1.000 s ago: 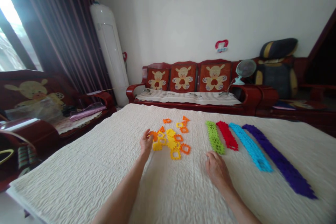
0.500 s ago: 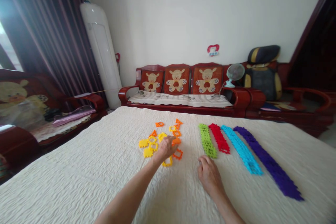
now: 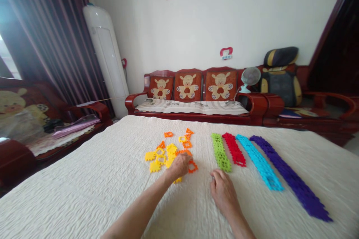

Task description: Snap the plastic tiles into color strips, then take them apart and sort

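Observation:
Over a loose group of flat plastic building pieces with toothed edges, my left hand (image 3: 181, 165) is bent down, fingers closed at an orange piece (image 3: 192, 167). Its fingertips are partly hidden by the hand. Yellow pieces (image 3: 155, 166) lie left of that hand, and one is partly covered by the wrist. Another orange piece (image 3: 187, 145) lies just beyond. My right hand (image 3: 223, 187) rests on the cloth with its fingers curled in and nothing visible in them. It is nearest the lower end of a green strip of joined pieces (image 3: 221, 153).
Right of the green strip lie a red strip (image 3: 234, 150), a light blue strip (image 3: 260, 163) and a long purple strip (image 3: 291, 179). A quilted cream cloth (image 3: 84, 190) covers the table. Behind it stands a wooden sofa (image 3: 255, 106) with a small fan (image 3: 250, 76).
My left hand has moved slightly toward me, uncovering an orange piece beyond it. The orange piece at its fingers has shifted a little right. My right hand stays in place. The view has tilted slightly.

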{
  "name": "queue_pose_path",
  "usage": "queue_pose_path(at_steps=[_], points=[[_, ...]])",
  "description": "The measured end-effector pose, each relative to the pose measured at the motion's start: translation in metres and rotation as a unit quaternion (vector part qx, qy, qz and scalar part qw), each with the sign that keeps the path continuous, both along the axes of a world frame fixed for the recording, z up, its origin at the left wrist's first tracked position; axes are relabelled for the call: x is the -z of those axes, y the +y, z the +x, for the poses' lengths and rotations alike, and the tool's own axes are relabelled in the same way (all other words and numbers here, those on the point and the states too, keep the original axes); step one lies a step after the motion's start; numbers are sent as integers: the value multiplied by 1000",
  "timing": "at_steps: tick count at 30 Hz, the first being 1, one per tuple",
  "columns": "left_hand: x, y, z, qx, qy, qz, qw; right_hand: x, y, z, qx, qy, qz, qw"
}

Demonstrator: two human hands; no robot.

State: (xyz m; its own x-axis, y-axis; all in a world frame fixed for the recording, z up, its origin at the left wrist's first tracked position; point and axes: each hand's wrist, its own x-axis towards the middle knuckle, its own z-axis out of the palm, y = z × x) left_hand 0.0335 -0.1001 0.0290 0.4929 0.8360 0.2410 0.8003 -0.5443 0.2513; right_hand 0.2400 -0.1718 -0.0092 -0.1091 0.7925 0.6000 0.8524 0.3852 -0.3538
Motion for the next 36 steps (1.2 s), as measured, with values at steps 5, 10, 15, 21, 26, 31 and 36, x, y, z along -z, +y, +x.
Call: queue_pose_path(at_steps=[5,10,15,21,26,31,36], points=[[-8,-4,0,-31,4,69,997,-1,0,0,-2,11,0,1000],[9,-8,16,-48,75,67,994,-1,0,1,1,6,-2,1000],[12,-2,34,-36,58,54,996,-1,2,0,3,-1,0,1000],[0,9,49,-38,59,2,998,2,3,1,3,-5,8,1000],[-11,9,42,-85,72,9,994,0,2,1,6,-16,6,1000],[-8,8,39,-120,123,-1,985,-1,2,1,7,-21,-3,1000],[-4,14,48,-114,67,-55,990,-3,2,0,10,-27,-7,1000]])
